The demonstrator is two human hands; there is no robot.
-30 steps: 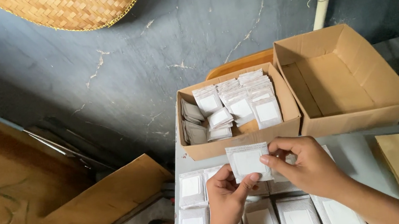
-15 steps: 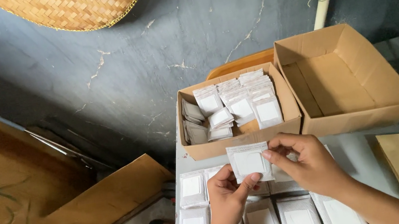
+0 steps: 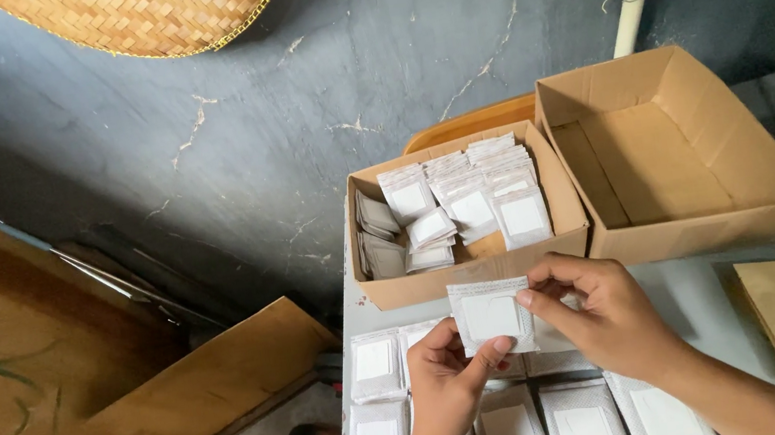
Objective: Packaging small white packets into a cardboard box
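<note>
Held thing: a small white packet [image 3: 491, 317], flat and near square, is held up between both hands above the table [image 3: 711, 288].
Left hand [image 3: 447, 391]: it is placed at 7 o'clock of the packet; its fingers [image 3: 490, 352] are pinched narrow on the lower edge.
Right hand [image 3: 607, 318]: it is placed at 3 o'clock of the packet; its fingers [image 3: 528, 297] are closed on the right edge.
Long axis: none clear can be told; the face is turned toward the camera.
Key relation: the filled box [image 3: 471, 271] lies at 12 o'clock, just beyond the packet; both hands are about equally near.
Around: the empty box [image 3: 702, 224] is seen at 2 o'clock; rows of packets [image 3: 374, 361] are laid beneath the hands.
</note>
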